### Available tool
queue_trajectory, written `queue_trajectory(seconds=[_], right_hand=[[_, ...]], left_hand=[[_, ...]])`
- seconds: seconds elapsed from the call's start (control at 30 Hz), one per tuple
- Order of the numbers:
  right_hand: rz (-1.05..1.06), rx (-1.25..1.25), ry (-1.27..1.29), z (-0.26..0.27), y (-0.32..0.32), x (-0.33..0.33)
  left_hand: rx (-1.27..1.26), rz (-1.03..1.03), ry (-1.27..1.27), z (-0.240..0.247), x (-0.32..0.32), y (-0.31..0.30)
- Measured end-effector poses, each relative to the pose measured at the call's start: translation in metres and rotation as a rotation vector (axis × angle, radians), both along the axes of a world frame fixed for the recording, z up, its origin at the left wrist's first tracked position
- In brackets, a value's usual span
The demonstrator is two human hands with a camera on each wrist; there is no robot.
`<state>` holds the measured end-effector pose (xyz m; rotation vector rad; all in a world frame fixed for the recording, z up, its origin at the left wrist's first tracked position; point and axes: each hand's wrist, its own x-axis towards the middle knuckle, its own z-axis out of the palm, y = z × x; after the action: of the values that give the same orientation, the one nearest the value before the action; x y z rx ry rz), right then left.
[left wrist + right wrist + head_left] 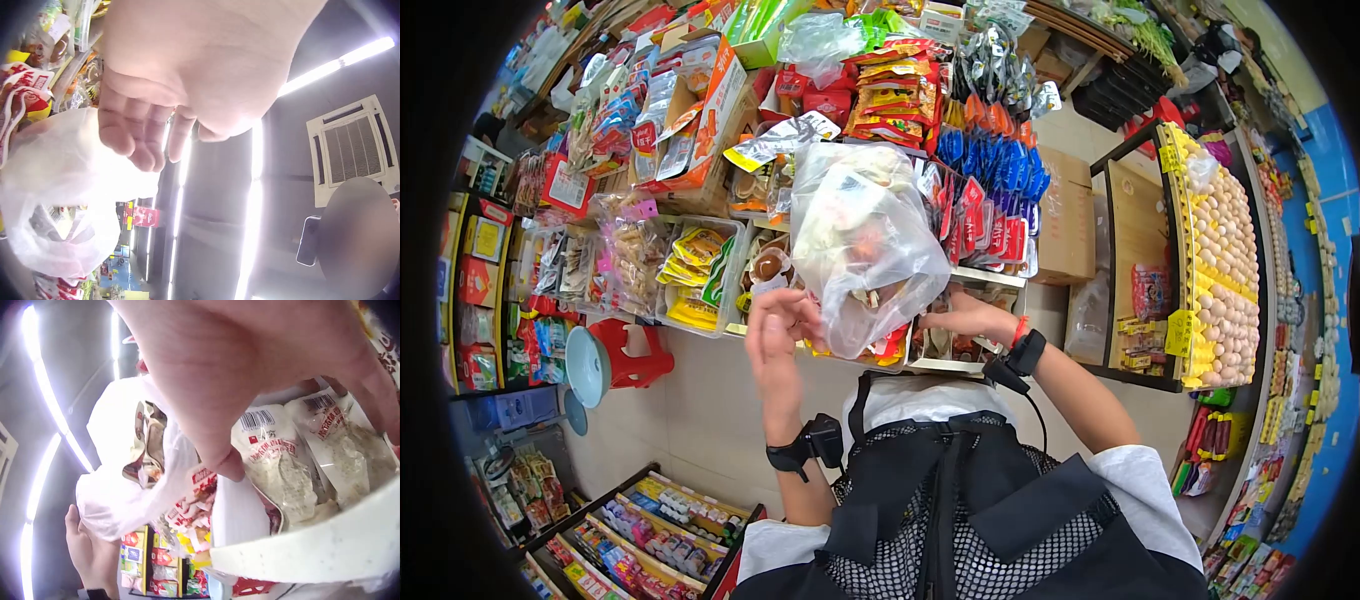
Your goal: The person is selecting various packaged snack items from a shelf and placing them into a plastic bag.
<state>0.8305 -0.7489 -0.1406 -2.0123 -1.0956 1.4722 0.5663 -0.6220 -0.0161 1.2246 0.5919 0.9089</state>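
Note:
A translucent white plastic bag [855, 220] with several packets inside rests on the goods in front of me. My left hand [775, 345] is raised at the bag's left side, its palm and loosely bent fingers showing in the left wrist view. Nothing is held in it. My right hand [968, 315] reaches into a white bin [294, 553] right of the bag. Clear vacuum-sealed food packets [275, 465] stand there, barcodes at the top. The thumb [230, 465] is spread from the fingers, beside the packets; some fingertips are hidden behind them.
Left of the bag sits a clear tub [700, 275] of yellow packets. Hanging blue packets [995, 165] and a cardboard box [1063, 215] are to the right, then egg trays [1220, 270] on a rack. A red stool [640, 355] stands on the floor at left.

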Motion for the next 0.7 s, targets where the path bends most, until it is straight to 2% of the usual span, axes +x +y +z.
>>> queue_trajectory(seconds=[0.1, 0.17, 0.27, 0.33, 0.37, 0.47, 0.5, 0.6, 0.7], right_hand=[[0.001, -0.086, -0.109, -0.011, 0.005, -0.009], [0.090, -0.023, -0.148, -0.008, 0.012, -0.012], [0.020, -0.322, 0.055, 0.006, 0.021, -0.006], [-0.047, -0.154, 0.075, -0.028, 0.007, 0.004], [-0.077, -0.070, 0.086, -0.024, 0.004, 0.004], [-0.180, -0.249, 0.085, -0.004, 0.001, 0.007], [-0.186, -0.273, -0.024, -0.003, 0.003, 0.003], [-0.101, -0.362, 0.092, 0.030, 0.017, -0.007], [-0.106, -0.260, 0.014, -0.001, 0.012, -0.007]], left_hand=[[-0.026, 0.105, -0.033, -0.007, -0.007, 0.008], [-0.016, 0.162, -0.047, -0.007, -0.013, 0.010], [0.006, 0.244, 0.031, -0.016, -0.024, 0.009], [-0.033, 0.241, -0.001, -0.024, -0.031, 0.007], [-0.053, 0.241, -0.017, -0.027, -0.033, 0.004], [-0.115, 0.158, -0.035, -0.031, -0.042, -0.008], [-0.106, 0.115, -0.028, -0.031, -0.045, -0.012], [-0.083, -0.024, -0.007, -0.030, -0.045, -0.021], [-0.106, -0.153, -0.018, -0.027, -0.042, -0.027]])
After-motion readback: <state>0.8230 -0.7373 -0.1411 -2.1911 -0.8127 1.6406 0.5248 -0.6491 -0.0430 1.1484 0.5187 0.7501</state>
